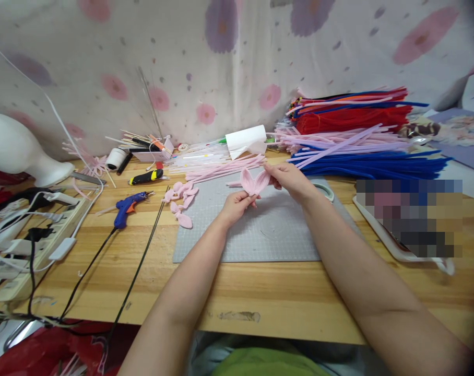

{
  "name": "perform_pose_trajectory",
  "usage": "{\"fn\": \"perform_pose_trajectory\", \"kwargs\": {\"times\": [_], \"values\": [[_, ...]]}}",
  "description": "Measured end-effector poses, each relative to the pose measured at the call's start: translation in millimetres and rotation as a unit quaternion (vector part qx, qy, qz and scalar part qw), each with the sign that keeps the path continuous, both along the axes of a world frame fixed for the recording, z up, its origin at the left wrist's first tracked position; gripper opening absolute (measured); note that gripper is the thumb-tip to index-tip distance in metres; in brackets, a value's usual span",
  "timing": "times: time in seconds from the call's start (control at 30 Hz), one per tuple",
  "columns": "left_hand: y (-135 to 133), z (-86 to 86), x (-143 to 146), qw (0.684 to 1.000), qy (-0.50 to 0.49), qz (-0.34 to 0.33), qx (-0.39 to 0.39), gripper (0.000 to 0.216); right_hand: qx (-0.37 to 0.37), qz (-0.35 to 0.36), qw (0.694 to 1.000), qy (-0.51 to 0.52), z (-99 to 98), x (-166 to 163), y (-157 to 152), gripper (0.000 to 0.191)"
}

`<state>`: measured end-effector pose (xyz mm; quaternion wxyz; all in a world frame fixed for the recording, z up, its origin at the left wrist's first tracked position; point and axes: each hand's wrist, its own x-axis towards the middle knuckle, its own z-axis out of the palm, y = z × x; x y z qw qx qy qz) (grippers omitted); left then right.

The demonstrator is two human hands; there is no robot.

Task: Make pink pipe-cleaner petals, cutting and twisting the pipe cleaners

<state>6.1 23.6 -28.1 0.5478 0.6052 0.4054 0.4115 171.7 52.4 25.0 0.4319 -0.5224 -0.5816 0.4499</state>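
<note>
L hand [235, 206] & R hand [289, 180] over grey gridded cutting mat [276, 237]; L fingers pinch base of pink fuzzy two-petal piece [248, 181], R fingers grasp its right petal. Btwn forearms: bare mat, then a strip of wooden surface [284, 292] to its front edge. Loose pink fuzzy petals [185, 220] straddle mat's left edge. At back, small white box [149, 156] w/ thin tan sticks [124, 139] poking out.
</note>
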Motion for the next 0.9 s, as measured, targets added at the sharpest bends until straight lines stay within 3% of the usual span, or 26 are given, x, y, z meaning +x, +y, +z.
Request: {"fn": "perform_pose_trajectory", "kwargs": {"times": [0.13, 0.3, 0.5, 0.63, 0.77, 0.9], "values": [[1.0, -1.4, -0.1, 1.0, 0.005, 0.007, -0.005, 0.031, -0.012, 0.0, 0.999, 0.039, 3.1, 6.7, 1.0, 0.064], [2.6, -3.4, -0.4, 1.0, 0.006, 0.008, -0.009, 0.031, 0.058, 0.05, 0.997, -0.016, 3.3, 11.4, -0.2, 0.045], [1.6, -2.8, 0.0, 1.0, 0.019, -0.007, -0.008, 0.031, 0.091, -0.012, 0.994, -0.053, -9.0, 8.5, 6.1, 0.039], [1.2, -3.5, -0.4, 1.0, 0.013, -0.012, -0.008, 0.033, 0.016, 0.038, 0.996, 0.078, -17.8, 8.0, 7.9, 0.036], [1.0, -1.6, -0.7, 0.999, -0.026, -0.013, -0.029, 0.033, -0.023, 0.111, 0.965, 0.235, -26.0, 10.4, 6.7, 0.031], [-1.3, 5.3, -1.6, 0.993, -0.076, -0.035, -0.086, 0.032, -0.048, 0.138, 0.951, 0.272, -26.7, 11.1, 2.7, 0.03]]}}
